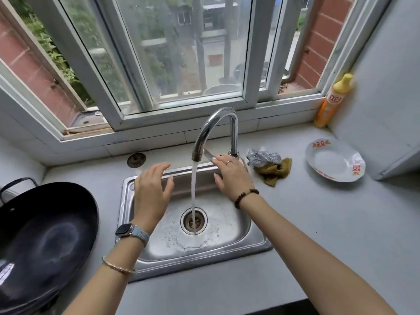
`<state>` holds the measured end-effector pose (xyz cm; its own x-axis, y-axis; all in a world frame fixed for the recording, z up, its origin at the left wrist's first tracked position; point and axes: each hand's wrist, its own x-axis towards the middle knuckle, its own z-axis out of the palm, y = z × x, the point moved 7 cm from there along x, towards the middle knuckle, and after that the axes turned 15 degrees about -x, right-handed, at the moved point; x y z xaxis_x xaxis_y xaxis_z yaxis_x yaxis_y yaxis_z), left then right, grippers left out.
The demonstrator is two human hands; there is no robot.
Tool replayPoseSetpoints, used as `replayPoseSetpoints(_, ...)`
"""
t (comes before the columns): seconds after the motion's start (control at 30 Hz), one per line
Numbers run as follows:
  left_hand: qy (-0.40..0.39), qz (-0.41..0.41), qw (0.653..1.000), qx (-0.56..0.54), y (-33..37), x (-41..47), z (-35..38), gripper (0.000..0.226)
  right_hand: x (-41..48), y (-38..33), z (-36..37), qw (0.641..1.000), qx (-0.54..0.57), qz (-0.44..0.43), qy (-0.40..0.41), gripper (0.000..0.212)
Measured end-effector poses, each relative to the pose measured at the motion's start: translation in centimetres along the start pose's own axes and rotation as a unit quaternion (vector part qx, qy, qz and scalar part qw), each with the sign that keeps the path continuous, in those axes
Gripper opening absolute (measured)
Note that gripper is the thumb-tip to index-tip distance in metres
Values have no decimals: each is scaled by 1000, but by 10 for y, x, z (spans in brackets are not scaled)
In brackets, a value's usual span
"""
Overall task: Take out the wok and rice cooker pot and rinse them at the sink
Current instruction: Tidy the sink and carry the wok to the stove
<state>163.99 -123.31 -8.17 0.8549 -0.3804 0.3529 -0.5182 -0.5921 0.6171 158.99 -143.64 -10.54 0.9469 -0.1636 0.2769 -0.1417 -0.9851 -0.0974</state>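
A large black wok (43,242) sits on the counter left of the steel sink (227,237). Water runs from the curved faucet (216,123) straight into the drain (193,221). My right hand (231,176) rests its straight fingers on the faucet's lever (209,155) at the back of the sink. My left hand (152,189) hovers over the sink's left side, fingers relaxed and holding nothing. No rice cooker pot is in view.
A sink strainer (136,160) lies on the ledge behind the sink. A grey cloth (261,157) and a yellow-green rag (276,171) lie right of the faucet. Farther right are a white plate (334,162) and an orange detergent bottle (331,101) by the window.
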Motion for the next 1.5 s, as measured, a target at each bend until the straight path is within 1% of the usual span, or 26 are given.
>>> replayPoseSetpoints(0.07, 2, -6, 1000, 4, -8, 9, 2, 32, 14, -2, 13, 999, -9, -22, -22, 49)
replayPoseSetpoints(0.23, 9, -15, 1000, 3, -28, 22, 2, 33, 42, -7, 48, 995, -53, -70, -42, 56)
replayPoseSetpoints(0.37, 13, -21, 1000, 7, -39, 25, 0, 37, 60, -12, 73, 987, -83, -103, -93, 56)
replayPoseSetpoints(0.5, 13, -26, 999, 15, -45, 26, -4, 37, 69, -11, 87, 982, -111, -101, -118, 57)
replayPoseSetpoints(0.63, 11, -31, 999, 24, -47, 28, -6, 37, 74, -7, 92, 977, -141, -101, -127, 53)
replayPoseSetpoints(0.73, 9, -32, 999, 29, -47, 28, -7, 37, 79, -8, 96, 969, -176, -104, -141, 55)
replayPoseSetpoints(0.8, 9, -24, 999, 34, -45, 28, -7, 34, 80, -8, 97, 961, -209, -114, -143, 54)
replayPoseSetpoints(0.87, 9, -17, 999, 38, -45, 28, -8, 31, 80, -7, 96, 959, -218, -119, -140, 51)
replayPoseSetpoints(0.97, 6, -13, 999, 47, -43, 26, -10, 34, 74, -4, 96, 955, -226, -120, -151, 50)
replayPoseSetpoints(1.13, -2, -8, 998, 58, -42, 28, -13, 36, 66, -3, 94, 940, -288, -111, -144, 55)
replayPoseSetpoints(1.37, 3, 3, 998, 61, -39, 28, -23, 35, 63, -7, 87, 904, -394, -122, -112, 54)
replayPoseSetpoints(1.5, 3, 7, 998, 55, -37, 25, -25, 35, 56, 1, 76, 912, -388, -96, -91, 53)
